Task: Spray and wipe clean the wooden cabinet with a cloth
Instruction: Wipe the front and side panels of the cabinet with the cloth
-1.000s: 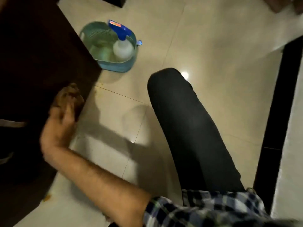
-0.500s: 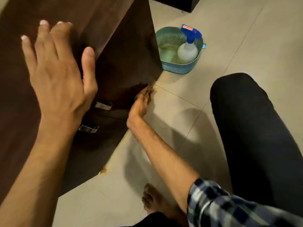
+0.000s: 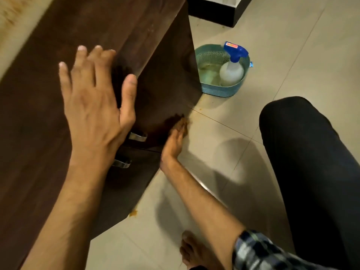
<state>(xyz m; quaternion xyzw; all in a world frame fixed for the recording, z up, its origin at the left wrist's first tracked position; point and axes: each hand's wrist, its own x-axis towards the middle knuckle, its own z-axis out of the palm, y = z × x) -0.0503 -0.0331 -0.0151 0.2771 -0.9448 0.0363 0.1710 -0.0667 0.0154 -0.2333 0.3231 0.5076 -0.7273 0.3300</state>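
Cabinet [image 3: 116, 36]: 1 | handles [image 3: 137, 136]: 2 | cloth [image 3: 181, 123]: 1, right hand [image 3: 173, 141] | spray bottle [image 3: 231, 69]: 1

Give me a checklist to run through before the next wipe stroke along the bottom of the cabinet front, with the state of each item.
1. Cloth in the wiping hand: ok. The right hand presses the brown cloth against the lower corner of the wooden cabinet.
2. Bracing hand: ok. The left hand lies spread and flat on the cabinet top.
3. Spray bottle within reach: ok. The spray bottle stands in the teal basket on the floor beside the cabinet.
4. Surface sprayed: cannot tell; the dark wood shows no clear wetness.
5. Floor clean: not ok. An orange-brown smear lies at the cabinet base.
6. Door handles clear of the cloth: ok.
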